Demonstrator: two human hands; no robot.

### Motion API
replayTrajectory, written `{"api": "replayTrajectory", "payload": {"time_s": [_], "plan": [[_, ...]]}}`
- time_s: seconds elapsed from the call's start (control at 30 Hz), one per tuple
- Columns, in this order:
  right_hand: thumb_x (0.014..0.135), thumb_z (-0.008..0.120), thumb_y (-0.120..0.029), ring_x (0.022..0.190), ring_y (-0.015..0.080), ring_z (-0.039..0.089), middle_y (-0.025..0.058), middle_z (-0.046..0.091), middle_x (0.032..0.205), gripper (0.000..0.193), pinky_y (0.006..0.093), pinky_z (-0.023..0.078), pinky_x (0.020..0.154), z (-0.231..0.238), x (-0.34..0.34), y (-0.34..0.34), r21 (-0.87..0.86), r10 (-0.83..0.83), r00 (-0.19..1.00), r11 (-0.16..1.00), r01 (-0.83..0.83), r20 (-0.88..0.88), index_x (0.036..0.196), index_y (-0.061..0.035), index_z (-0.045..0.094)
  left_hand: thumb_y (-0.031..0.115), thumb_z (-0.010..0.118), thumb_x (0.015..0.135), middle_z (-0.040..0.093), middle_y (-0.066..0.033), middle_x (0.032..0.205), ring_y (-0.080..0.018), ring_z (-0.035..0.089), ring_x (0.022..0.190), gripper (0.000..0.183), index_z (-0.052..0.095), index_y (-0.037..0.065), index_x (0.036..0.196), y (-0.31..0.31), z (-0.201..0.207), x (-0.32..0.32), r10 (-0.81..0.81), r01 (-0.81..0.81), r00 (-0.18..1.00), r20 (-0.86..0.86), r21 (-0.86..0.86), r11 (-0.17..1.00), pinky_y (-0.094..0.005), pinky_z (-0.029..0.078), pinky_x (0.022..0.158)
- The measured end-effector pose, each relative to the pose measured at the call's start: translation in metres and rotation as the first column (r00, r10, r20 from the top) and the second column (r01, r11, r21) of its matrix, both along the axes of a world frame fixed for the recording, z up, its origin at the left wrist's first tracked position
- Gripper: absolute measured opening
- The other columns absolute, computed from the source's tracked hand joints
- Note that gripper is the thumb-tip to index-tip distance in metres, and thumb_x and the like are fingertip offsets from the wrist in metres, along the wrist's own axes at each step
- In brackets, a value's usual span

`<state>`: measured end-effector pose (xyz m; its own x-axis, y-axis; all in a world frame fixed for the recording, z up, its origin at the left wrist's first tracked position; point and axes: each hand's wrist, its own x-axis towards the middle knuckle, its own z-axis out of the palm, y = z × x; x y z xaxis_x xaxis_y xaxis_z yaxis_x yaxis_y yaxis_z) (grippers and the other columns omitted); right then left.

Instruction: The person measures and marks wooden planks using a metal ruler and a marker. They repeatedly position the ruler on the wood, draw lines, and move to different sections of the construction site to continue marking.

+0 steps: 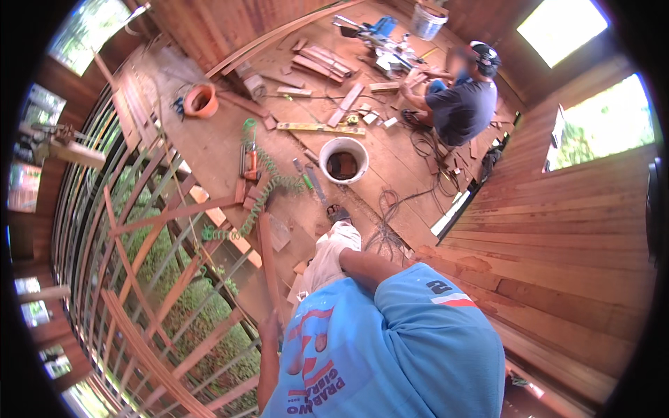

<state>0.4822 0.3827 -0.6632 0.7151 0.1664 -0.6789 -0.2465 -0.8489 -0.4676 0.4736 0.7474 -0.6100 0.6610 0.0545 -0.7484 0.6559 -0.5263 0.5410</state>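
Note:
My left hand (271, 327) is low beside my blue shirt, its fingers closed round the near end of a long reddish-brown wooden board (267, 244). From there the board stretches away across the floor's edge. My right forearm (371, 269) comes out of the blue sleeve and reaches to my light trousers (326, 259); the hand itself is hidden there. One sandalled foot (339, 213) stands on the plank floor. Beyond it are a handsaw (316, 184) with a green-tipped handle and a white bucket (343, 161) with something dark in it.
Open floor framing (174, 272) with greenery below lies left. A green coiled hose (268, 184), orange nail gun (251, 161), yellow level (320, 128) and orange bucket (201, 101) are on the floor. Black cables (390, 216) trail right. A co-worker (463, 101) crouches beside a blue mitre saw (382, 45).

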Motion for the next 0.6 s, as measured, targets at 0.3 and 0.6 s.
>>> {"api": "replayTrajectory", "payload": {"time_s": [0.3, 0.6], "plan": [[0.092, 0.054, -0.022, 0.098, 0.0455, 0.069, 0.0269, 0.072, 0.105, 0.036, 0.0503, 0.056, 0.085, 0.003, -0.002, -0.005, 0.035, -0.069, 0.998, 0.997, 0.069, -0.005, 0.117, 0.0007, 0.068, 0.038, 0.075, 0.094, 0.060, -0.0040, 0.074, -0.0155, 0.061, 0.061, 0.037, 0.064, 0.002, 0.091, -0.024, -0.014, 0.046, 0.025, -0.030, 0.998, -0.049, -0.093, 0.995, -0.0317, 0.052, 0.052], [0.092, 0.054, -0.022, 0.099, 0.0458, 0.068, 0.0272, 0.072, 0.105, 0.037, 0.0501, 0.055, 0.086, 0.002, 0.005, -0.020, 0.054, -0.068, 0.998, 0.996, 0.068, -0.012, 0.117, 0.0013, 0.068, 0.039, 0.072, 0.097, 0.062, -0.0081, 0.069, -0.0180, 0.062, 0.056, 0.040, 0.065, 0.000, 0.086, -0.043, -0.014, 0.039, -0.081, 0.081, 0.997, 0.001, -0.068, 0.994, -0.0325, 0.051, 0.052]]}}
